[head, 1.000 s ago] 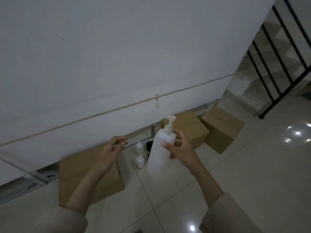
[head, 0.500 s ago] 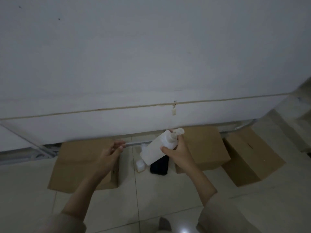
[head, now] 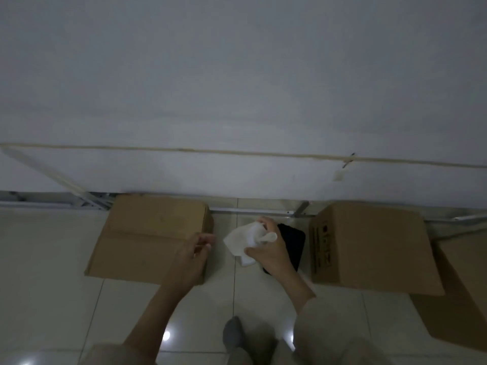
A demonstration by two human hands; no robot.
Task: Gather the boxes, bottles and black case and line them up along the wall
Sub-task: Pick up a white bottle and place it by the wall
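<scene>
My right hand [head: 271, 252] grips a white pump bottle [head: 242, 242] near its neck, holding it tilted low over the floor between two cardboard boxes. Behind that hand the black case [head: 293, 245] lies on the tiles. My left hand [head: 191, 252] hovers over the right end of the left box [head: 147, 233], fingers loosely curled and holding nothing. The middle box [head: 369, 246] stands against the wall on the right. A third box [head: 463, 293] sits further right, partly cut off. The small bottles are hidden.
A white wall [head: 237, 88] with a thin tan strip fills the upper view. Metal rails [head: 263, 210] run along its base. Glossy pale floor tiles [head: 52, 299] spread in front. My grey-socked foot [head: 233, 333] shows at the bottom.
The view has swung left and down. My right hand has lowered the pump bottle toward the floor between the boxes. My left hand stays near the left box.
</scene>
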